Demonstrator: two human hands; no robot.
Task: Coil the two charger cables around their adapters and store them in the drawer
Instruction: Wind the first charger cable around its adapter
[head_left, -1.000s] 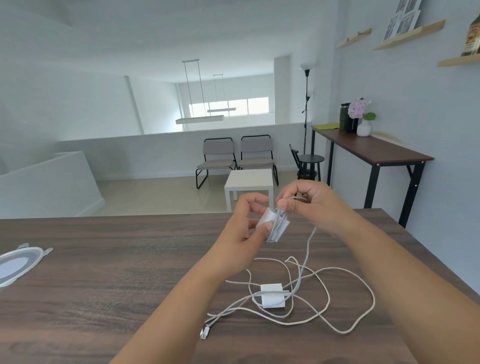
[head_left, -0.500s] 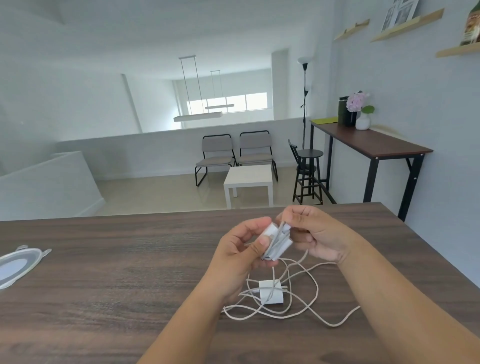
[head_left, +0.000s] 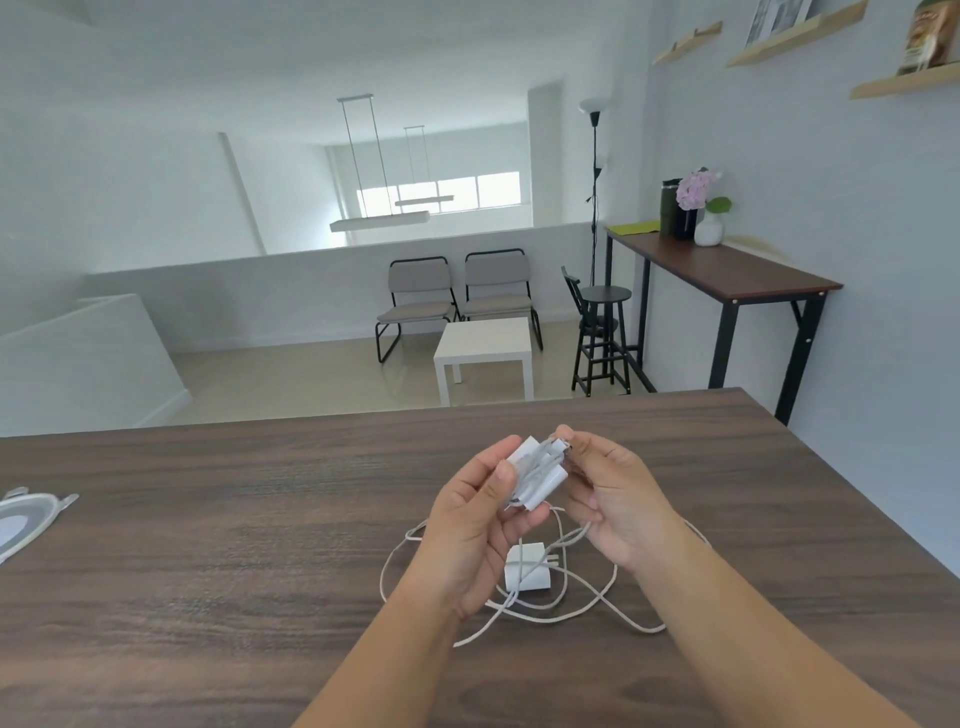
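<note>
At the far left edge of the dark wood-grain table (head_left: 208, 545) lies a clear plastic lid (head_left: 26, 519) with small tabs, partly cut off by the frame. Toward the middle, the left hand (head_left: 478, 525) is raised above the tabletop and grasps a white adapter (head_left: 535, 475), thumb pressed on its near face and fingers curled behind it; several turns of white cable are already wound around this adapter's body. Just to the right, the right hand (head_left: 613, 499) pinches the cable end (head_left: 561, 446) between thumb and forefinger against the upper corner of the held adapter, its other fingers curled loosely beneath. Below and between the two hands, a second adapter (head_left: 527, 569), also white, lies flat on the table with its prongs pointing right. Its loose cable (head_left: 597, 603) sprawls around it in tangled loops, reaching under both wrists and out toward the right. Beyond the table, a white side table (head_left: 485, 345) stands on the floor before two grey chairs (head_left: 457, 296).
</note>
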